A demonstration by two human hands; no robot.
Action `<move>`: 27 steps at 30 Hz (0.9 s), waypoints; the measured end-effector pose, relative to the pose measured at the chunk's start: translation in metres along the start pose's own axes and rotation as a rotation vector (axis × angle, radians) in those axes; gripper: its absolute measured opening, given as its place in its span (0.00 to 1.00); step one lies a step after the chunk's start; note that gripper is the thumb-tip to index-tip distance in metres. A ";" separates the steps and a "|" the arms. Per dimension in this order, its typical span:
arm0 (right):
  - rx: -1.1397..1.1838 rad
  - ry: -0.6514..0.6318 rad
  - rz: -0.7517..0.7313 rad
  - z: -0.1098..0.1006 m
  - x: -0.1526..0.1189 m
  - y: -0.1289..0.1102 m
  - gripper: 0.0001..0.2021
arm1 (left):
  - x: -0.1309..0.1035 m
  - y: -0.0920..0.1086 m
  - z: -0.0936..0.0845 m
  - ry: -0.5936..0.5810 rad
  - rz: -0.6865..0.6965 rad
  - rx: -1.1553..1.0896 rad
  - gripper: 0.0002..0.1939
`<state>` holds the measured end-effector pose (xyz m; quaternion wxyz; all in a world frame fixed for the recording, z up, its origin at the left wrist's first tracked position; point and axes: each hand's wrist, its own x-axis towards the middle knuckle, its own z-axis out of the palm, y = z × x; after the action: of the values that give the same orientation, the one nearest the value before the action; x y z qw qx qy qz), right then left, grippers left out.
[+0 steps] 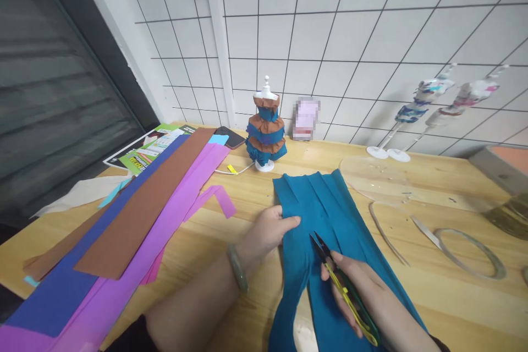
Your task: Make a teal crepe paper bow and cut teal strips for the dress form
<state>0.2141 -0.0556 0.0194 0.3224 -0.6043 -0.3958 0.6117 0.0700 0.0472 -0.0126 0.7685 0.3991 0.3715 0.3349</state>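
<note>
A teal sheet of what looks like crepe paper (317, 198) lies in front of me, with long folds along it. A cut runs up from its near end, parting a strip on the left. My left hand (268, 231) pinches the sheet's left edge, thumb on top and the other fingers partly under it. In my right hand (355, 280) are thread snips (348, 297) with yellow and green handles. Their dark blades are slightly apart and point away from me, over the sheet just above the cut.
Brown, blue and purple paper strips (152, 203) pile up at left, near leaflets (152, 146) and a phone (231, 139). A small dress form (266, 126) in brown and teal ruffles stands behind. Two more forms (424, 99), a tape roll (497, 264) and a box (501, 170) are at right.
</note>
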 end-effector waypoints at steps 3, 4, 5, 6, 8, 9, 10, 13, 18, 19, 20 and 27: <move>-0.019 -0.014 0.043 0.002 -0.003 -0.002 0.23 | -0.001 0.001 -0.002 0.001 0.025 0.033 0.16; -0.023 -0.022 0.052 0.003 -0.004 -0.002 0.24 | -0.001 0.001 -0.002 0.001 0.034 0.041 0.16; -0.027 -0.027 0.058 0.004 -0.004 -0.003 0.24 | -0.001 0.001 -0.003 0.003 0.045 0.045 0.16; -0.031 -0.030 0.060 0.004 -0.005 -0.003 0.24 | -0.001 0.001 -0.003 0.004 0.056 0.047 0.15; -0.038 -0.031 0.046 0.005 -0.005 -0.003 0.23 | -0.001 0.002 -0.003 0.010 0.068 0.052 0.15; -0.041 -0.029 0.035 0.006 -0.004 -0.004 0.23 | -0.001 0.002 -0.003 0.012 0.066 0.057 0.15; -0.043 -0.031 0.021 0.006 -0.004 -0.003 0.23 | -0.001 0.002 -0.004 0.012 0.063 0.060 0.15; -0.034 -0.046 -0.022 0.006 -0.002 -0.002 0.23 | -0.001 0.003 -0.003 -0.013 0.060 0.044 0.16; -0.029 -0.052 -0.042 0.008 0.002 -0.001 0.26 | -0.002 0.007 0.000 -0.020 0.038 -0.003 0.18; -0.035 -0.047 -0.048 0.008 0.002 -0.001 0.27 | -0.003 0.008 0.001 -0.021 0.031 -0.019 0.18; -0.041 -0.041 -0.058 0.009 0.002 -0.002 0.28 | -0.003 0.009 0.002 -0.024 0.021 -0.035 0.19; -0.018 -0.022 -0.109 0.010 0.001 -0.004 0.28 | -0.011 0.014 0.010 -0.024 -0.022 -0.118 0.23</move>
<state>0.2033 -0.0534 0.0219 0.3454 -0.5780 -0.4372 0.5962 0.0701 0.0410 0.0075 0.7987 0.3528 0.3462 0.3432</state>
